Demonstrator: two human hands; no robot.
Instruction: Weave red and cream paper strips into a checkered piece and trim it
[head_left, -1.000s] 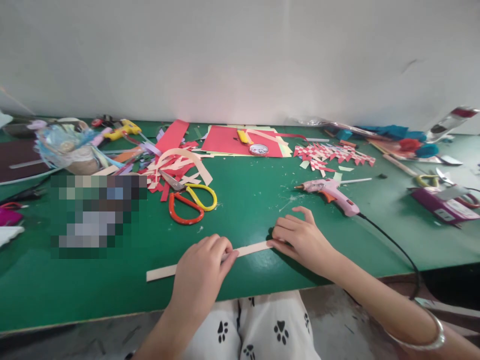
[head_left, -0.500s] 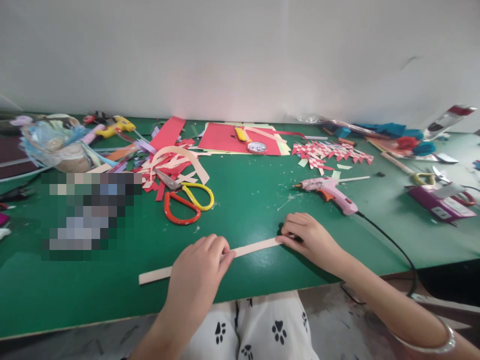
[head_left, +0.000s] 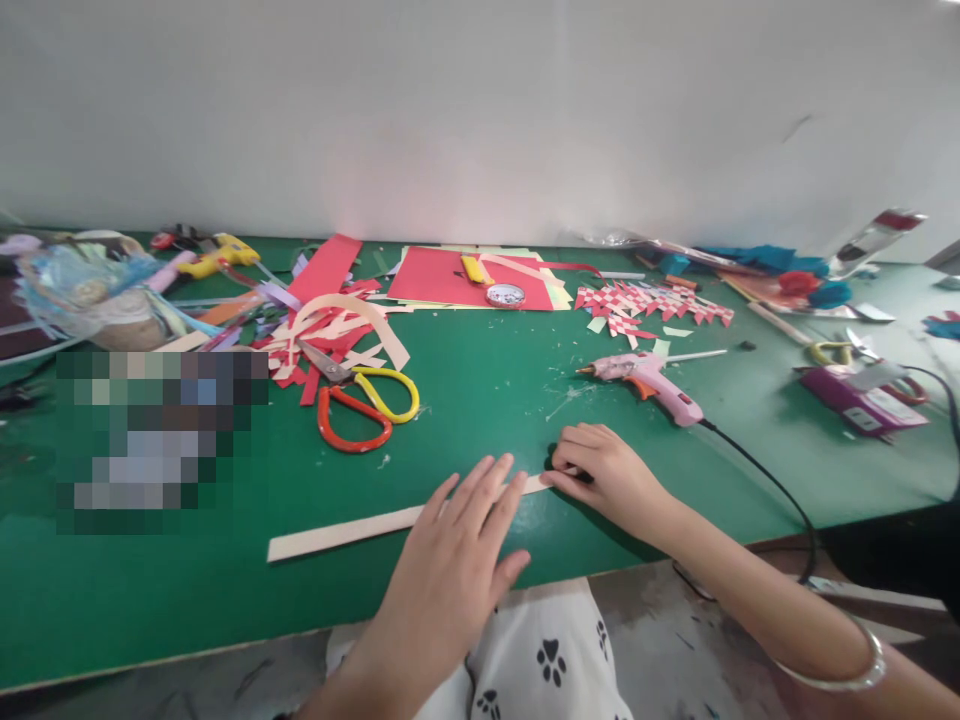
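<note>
the pale strip (head_left: 345, 533) lies along the bench (head_left: 187, 590); the right hand (head_left: 604, 470) pinches one end, the left hand (head_left: 454, 565) spreads loose over it. checkered pieces (head_left: 675, 302) beyond look woven; this strip seems unjoined.

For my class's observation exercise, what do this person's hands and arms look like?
The left hand and right hand are ungloved. The right forearm wears a slim, shiny, silvery bracelet, with no sleeve in view. The left forearm is partly out of frame.
</note>
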